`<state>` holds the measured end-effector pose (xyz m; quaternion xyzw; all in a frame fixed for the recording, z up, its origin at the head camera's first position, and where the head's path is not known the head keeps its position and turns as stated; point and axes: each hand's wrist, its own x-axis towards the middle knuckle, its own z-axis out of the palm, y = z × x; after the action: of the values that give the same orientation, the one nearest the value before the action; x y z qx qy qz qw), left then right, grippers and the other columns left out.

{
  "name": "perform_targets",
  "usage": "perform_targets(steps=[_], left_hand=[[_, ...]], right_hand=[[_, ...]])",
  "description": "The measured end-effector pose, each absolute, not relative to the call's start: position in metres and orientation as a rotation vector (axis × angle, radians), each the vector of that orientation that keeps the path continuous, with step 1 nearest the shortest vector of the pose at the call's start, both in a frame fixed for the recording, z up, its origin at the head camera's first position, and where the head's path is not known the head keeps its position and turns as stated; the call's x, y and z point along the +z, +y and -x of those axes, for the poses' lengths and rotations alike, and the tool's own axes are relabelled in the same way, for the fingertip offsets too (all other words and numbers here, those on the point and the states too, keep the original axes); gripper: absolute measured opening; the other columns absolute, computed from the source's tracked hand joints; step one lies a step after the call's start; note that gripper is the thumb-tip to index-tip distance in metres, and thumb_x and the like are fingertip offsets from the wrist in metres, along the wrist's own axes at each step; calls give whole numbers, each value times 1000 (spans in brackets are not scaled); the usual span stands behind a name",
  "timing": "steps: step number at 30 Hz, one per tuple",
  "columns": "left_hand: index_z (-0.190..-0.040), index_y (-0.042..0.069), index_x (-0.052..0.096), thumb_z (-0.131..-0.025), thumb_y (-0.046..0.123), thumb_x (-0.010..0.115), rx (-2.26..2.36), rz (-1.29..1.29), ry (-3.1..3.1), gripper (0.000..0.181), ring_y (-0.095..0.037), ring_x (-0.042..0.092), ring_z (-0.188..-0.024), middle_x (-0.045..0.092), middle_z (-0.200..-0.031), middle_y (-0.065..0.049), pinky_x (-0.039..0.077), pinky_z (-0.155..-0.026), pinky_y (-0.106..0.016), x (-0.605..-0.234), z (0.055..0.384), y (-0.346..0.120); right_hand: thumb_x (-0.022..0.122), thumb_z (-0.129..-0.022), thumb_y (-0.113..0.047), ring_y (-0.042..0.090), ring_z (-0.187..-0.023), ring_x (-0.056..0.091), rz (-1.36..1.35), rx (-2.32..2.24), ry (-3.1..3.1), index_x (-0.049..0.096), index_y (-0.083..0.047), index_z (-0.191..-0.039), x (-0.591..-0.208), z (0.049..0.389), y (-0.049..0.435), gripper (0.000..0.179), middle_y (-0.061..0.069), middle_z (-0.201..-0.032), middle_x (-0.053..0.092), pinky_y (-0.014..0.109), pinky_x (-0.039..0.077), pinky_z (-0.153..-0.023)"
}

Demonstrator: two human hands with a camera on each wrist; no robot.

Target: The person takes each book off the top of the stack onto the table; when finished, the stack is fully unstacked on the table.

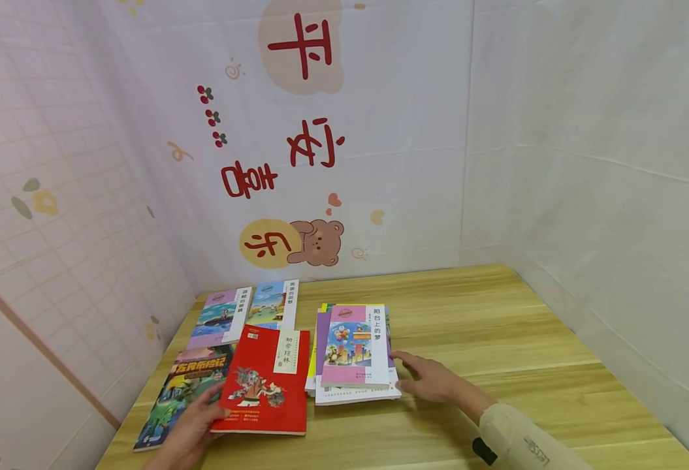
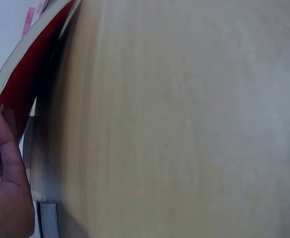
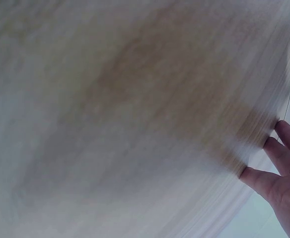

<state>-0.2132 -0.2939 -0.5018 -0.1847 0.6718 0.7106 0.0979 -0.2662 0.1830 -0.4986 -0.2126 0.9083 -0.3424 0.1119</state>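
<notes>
My left hand (image 1: 198,418) grips a red paperback book (image 1: 262,385) by its lower left corner, thumb over the cover. In the left wrist view the red book (image 2: 28,79) stands tilted above the wood surface, its pale page edge showing. Right of it lies a stack of books, topped by a pink-and-white book (image 1: 350,356) with a balloon picture. A purple book and yellow edges show beneath. My right hand (image 1: 432,378) is at the stack's right side, fingers extended and fingertips by its edge. In the right wrist view the spread fingers (image 3: 264,181) reach down to the wood.
On the left of the wooden table (image 1: 485,339) lie a purple book with a whale picture (image 1: 217,320), a blue book (image 1: 270,307) and a green comic-style book (image 1: 182,391), partly covered by the red one. Printed cloth walls (image 1: 403,163) enclose the back and sides.
</notes>
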Motion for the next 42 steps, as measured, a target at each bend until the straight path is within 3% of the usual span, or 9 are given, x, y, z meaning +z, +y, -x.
perform_targets(steps=[7, 11, 17, 21, 34, 42], left_hand=[[-152, -3, 17, -86, -7, 57, 2097, 520, 1964, 77, -31, 66, -93, 64, -114, -18, 57, -82, -50, -506, 212, -294], [-150, -8, 20, -89, -3, 59, 2028, 499, 2032, 73, -32, 65, -97, 59, -122, -25, 57, -82, -49, -501, 213, -293], [-146, -6, 39, -97, 17, 59, 1710, 477, 2390, 57, -44, 43, -126, 42, -143, -31, 45, -99, -56, -482, 220, -290], [-148, -3, 37, -100, 17, 57, 1703, 415, 2441, 56, -46, 34, -135, 38, -147, -29, 35, -108, -59, -471, 224, -287], [-149, 1, 38, -98, 21, 63, 1816, 325, 2389, 59, -41, 43, -128, 42, -145, -27, 42, -104, -55, -469, 233, -265], [-147, 3, 41, -94, 26, 69, 1814, 207, 2411, 64, -38, 51, -122, 48, -141, -24, 47, -99, -54, -468, 237, -240]], right_hand=[[64, -95, -42, 42, -130, 49, 623, -1003, 2664, 42, -18, -151, -499, 267, 184, 64, 23, -143, 50, 64, 35, -105], [64, -95, -42, 42, -130, 48, 619, -1003, 2662, 42, -18, -151, -500, 267, 184, 64, 23, -143, 50, 64, 35, -105], [64, -95, -42, 43, -130, 49, 623, -999, 2668, 42, -18, -151, -500, 267, 184, 64, 23, -143, 50, 64, 35, -105], [63, -95, -42, 43, -130, 48, 624, -1003, 2664, 42, -18, -151, -500, 267, 184, 64, 23, -144, 49, 64, 35, -105], [65, -95, -40, 45, -128, 49, 603, -1054, 2663, 43, -17, -150, -499, 265, 185, 63, 26, -140, 51, 66, 35, -103], [67, -95, -31, 48, -124, 52, 574, -1179, 2673, 46, -7, -147, -499, 266, 185, 61, 31, -134, 54, 64, 38, -102]])
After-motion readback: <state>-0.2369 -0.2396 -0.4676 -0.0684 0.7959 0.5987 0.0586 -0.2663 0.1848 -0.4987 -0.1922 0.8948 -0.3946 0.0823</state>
